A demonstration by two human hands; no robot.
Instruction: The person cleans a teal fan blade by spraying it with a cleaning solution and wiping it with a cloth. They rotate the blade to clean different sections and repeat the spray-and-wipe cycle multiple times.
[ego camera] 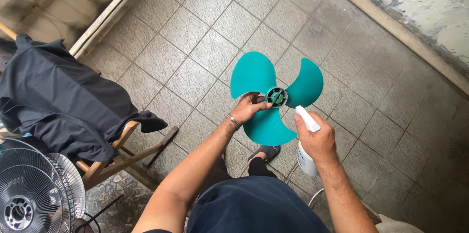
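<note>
Left hand (249, 107) clamped at the hub of a teal fan blade (254, 74), right hand (315, 137) wrapped around a white spray bottle (306, 159), nozzle seemingly toward the blade, metal fan grilles (34, 191) nearby

A teal three-bladed fan propeller (273, 97) is held up in the air above the grey tiled floor, its hub facing the camera, one blade pointing down and two spreading upward. Just beside its lower right blade, a white spray bottle (306, 141) stands upright, nozzle tilted toward the hub.

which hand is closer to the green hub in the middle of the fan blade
Left. The left hand grips the teal fan blade right beside its hub; the right hand holds a spray bottle lower right.
</note>
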